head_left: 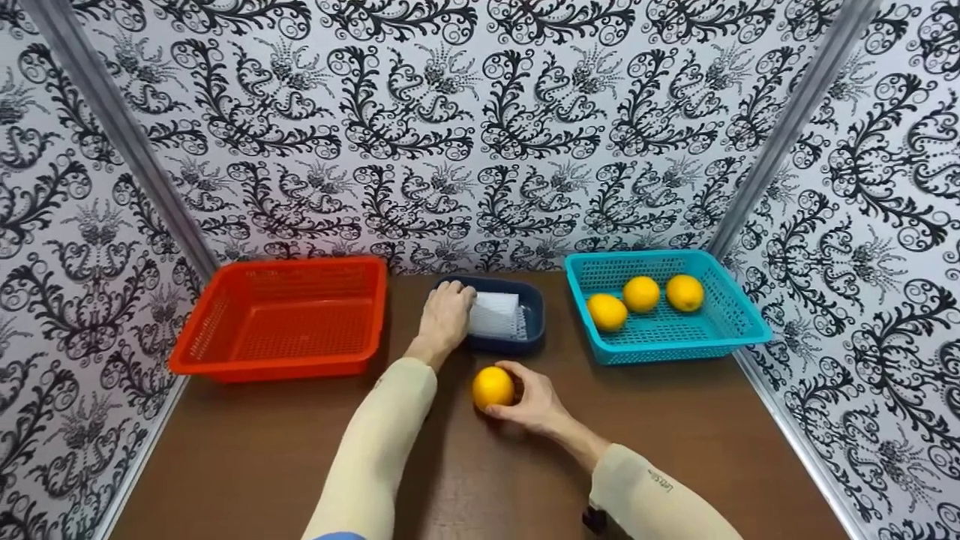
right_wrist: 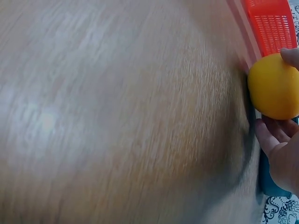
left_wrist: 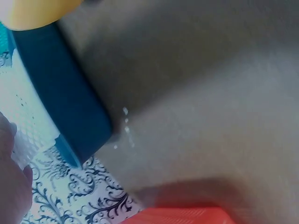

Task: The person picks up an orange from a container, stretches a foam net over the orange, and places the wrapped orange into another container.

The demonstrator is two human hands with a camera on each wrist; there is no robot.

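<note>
Beyond my left hand (head_left: 445, 311) and my right hand (head_left: 537, 401), white walls (head_left: 472, 154) printed with black scrollwork are standing at the back and along both sides. Beneath both hands, a brown table (head_left: 247, 450) is stretching out. To the left of my left hand, a red basket (head_left: 300, 330) with perforated sides is sitting. Farther off, to the right of my right hand, a turquoise basket (head_left: 675, 349) is sitting. Cream sleeves (head_left: 379, 442) are covering my forearms. Under my left hand and beyond my right, a navy tray (head_left: 504, 346) is resting between the baskets. My left hand is bending its fingers over the tray's left end, touching white mesh netting (head_left: 493, 313) inside it; whether they are pinching it, I cannot tell. My right hand is holding an orange (head_left: 493, 388), thumb on its near side, fingers on its far side. That orange is staying closer to me than my left hand; whether it is touching the table, I cannot tell. Beyond my right hand, three more oranges (head_left: 641, 294) are lying inside the turquoise basket.
</note>
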